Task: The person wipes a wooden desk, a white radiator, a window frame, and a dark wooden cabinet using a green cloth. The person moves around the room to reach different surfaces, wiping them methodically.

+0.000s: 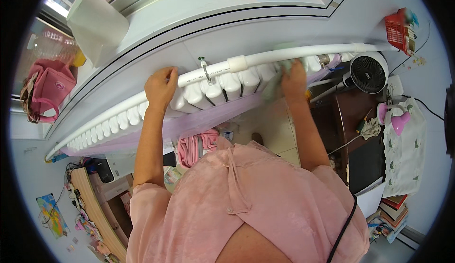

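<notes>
A long white pipe (208, 73) runs along the wall above a white radiator (193, 95) with many rounded sections. My left hand (161, 87) is closed round the pipe, left of a metal bracket (204, 69). In my right hand (295, 78) is a pale green cloth (273, 89), smeared by motion. It lies against the radiator's top, just below the pipe. The right fingertips are partly hidden by blur and by the cloth. Sheer lilac fabric (189, 123) hangs along the radiator's front.
On the windowsill stand a white paper roll (97, 26) and a pink bag (47, 85). A black and white fan (368, 75) is at the right beside a dark desk (348, 116). Folded pink cloth (196, 148) lies below the radiator. A red basket (398, 33) hangs at the far right.
</notes>
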{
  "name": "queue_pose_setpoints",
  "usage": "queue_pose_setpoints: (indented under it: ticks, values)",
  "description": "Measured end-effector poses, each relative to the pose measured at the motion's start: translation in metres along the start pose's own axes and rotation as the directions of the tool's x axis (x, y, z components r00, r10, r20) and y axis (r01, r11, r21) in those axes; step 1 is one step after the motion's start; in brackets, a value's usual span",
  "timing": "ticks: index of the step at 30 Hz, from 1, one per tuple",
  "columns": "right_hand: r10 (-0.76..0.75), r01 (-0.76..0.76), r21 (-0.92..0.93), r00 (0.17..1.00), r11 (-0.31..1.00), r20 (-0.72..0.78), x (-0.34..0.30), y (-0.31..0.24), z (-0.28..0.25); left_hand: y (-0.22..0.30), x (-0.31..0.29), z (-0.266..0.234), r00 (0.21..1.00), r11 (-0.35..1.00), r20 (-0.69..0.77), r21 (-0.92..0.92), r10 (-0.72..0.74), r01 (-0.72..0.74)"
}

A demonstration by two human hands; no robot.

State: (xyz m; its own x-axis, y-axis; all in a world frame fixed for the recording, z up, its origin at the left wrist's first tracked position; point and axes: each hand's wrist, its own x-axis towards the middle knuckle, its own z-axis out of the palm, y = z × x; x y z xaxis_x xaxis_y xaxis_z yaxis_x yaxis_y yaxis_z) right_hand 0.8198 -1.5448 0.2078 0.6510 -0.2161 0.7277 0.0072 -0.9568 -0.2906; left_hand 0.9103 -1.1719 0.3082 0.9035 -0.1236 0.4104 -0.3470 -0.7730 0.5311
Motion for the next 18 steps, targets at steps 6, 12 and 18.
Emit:
queue_pose_setpoints:
  ticks: [6,12,18]
  values:
    - [-0.043,-0.016,0.209,0.961,0.978,0.273,0.003,-0.068,0.010,-0.002,0.008,0.004,0.987,0.947,0.161,0.315,0.006,-0.057]
    - [-0.206,0.118,0.351,0.952,0.929,0.225,-0.020,-0.112,0.024,-0.002,0.009,0.004,0.983,0.943,0.174,0.315,0.053,-0.106]
    - [0.069,-0.069,-0.018,0.997,0.997,-0.031,0.005,-0.021,-0.009,-0.003,0.007,0.003,0.988,0.948,0.128,0.293,0.091,-0.125]
